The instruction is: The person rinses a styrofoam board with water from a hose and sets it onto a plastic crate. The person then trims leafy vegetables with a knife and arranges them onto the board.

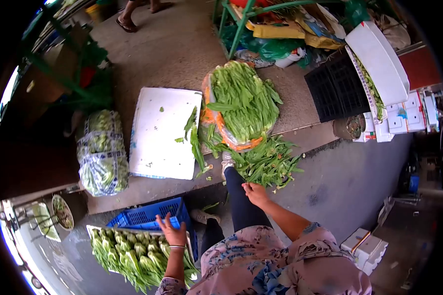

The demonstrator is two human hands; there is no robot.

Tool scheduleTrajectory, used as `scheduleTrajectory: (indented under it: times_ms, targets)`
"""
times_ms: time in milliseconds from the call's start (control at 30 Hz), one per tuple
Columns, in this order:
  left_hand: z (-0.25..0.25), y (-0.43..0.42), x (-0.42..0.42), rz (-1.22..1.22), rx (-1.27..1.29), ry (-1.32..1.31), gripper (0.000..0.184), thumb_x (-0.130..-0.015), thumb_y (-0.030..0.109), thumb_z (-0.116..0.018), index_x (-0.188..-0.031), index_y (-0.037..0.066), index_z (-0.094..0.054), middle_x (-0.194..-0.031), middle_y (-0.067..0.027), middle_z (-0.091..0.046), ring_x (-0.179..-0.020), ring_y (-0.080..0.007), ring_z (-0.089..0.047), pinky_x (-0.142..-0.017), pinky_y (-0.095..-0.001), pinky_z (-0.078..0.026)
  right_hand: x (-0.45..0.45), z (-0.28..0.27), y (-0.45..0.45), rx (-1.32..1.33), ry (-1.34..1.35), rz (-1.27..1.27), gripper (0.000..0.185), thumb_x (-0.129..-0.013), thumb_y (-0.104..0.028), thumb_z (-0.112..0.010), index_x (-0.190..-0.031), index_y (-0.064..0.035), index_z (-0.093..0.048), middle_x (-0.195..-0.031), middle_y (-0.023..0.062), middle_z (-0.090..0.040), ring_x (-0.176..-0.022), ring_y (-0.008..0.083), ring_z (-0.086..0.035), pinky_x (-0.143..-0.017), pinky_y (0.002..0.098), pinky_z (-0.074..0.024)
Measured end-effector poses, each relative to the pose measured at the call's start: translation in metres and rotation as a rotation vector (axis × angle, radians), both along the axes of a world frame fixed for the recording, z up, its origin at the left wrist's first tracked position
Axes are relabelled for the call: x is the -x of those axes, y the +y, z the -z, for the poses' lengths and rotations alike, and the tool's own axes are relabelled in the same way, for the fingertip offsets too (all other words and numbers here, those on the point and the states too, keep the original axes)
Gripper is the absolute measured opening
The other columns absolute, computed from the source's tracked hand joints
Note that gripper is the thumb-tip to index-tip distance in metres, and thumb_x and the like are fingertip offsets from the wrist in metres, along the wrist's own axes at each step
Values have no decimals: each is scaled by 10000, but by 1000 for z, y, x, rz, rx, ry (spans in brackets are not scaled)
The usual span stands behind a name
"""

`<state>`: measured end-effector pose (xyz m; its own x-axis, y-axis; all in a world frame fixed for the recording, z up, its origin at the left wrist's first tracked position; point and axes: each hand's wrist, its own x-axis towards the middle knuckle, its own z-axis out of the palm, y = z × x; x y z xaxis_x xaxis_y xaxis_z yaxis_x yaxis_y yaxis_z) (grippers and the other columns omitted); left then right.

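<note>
My left hand [172, 232] is raised over the edge of a white box of leafy heads [138, 253], fingers spread and nothing in them. My right hand [256, 193] hangs in front of my dark trouser leg with its fingers curled; whether anything small is inside does not show. Just beyond my foot, a big heap of long green leaves [238, 98] rests in an orange and clear bag [214, 118]. Loose leaves [270, 162] lie on the ground beside it. A white foam board [165, 132] with a few leaf scraps lies left of the bag.
A blue crate [155, 215] stands by the white box. Wrapped vegetables [103, 152] lie at the left. A black crate [337, 93] and a white foam box [379, 61] are at the upper right. Someone's sandalled foot [126, 23] shows at the top. A step edge crosses the ground.
</note>
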<state>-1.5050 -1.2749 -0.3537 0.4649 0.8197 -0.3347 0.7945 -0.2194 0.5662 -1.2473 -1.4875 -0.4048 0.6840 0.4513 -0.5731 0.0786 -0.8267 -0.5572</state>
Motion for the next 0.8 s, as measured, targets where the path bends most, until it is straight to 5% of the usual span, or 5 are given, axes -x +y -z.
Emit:
scheduleTrajectory:
  times_ms: [133,300,467,700,800]
  targets:
    - [48,-17,-116,212,132,-30,581,-604,104,-687,-1135,71,-452,-1295,-262,-279,-1223,-393,-271,-988,-398,-290,-131,69,10,80,-201,151,234,-790,-272,-586,-855,-49,-611,-671,100,-605,-556,226,-574,-526,340,-442]
    - [121,-39,-222,336,254,-5,487,-636,128,-667,-1082,63,-482,-1135,-190,-471,-1121,-354,-405,-933,-382,-354,-342,175,37,189,-220,270,325,-808,-243,-561,-1073,-57,-538,-986,128,-582,-849,273,-574,-720,387,-468]
    - [152,-60,-292,377,714,210,405,-671,202,-644,-1030,53,-529,-1023,-156,-547,-989,-315,-506,-845,-379,-409,-508,250,95,373,-253,368,550,-766,-343,-595,-1230,-101,-425,-1136,145,-522,-1003,296,-526,-822,411,-441]
    - [169,-54,-345,207,755,233,388,-701,179,-637,-1049,50,-523,-970,-149,-570,-918,-292,-547,-804,-359,-432,-568,319,102,450,13,310,855,-700,-448,-646,-1312,5,-256,-1287,209,-368,-1160,317,-403,-930,393,-379]
    - [157,-43,-363,228,726,214,373,-708,166,-634,-1041,45,-521,-964,-150,-570,-902,-283,-551,-791,-349,-437,-567,339,67,256,-81,448,761,-660,-413,-684,-1245,-21,-395,-1188,178,-486,-1041,317,-507,-852,392,-432]
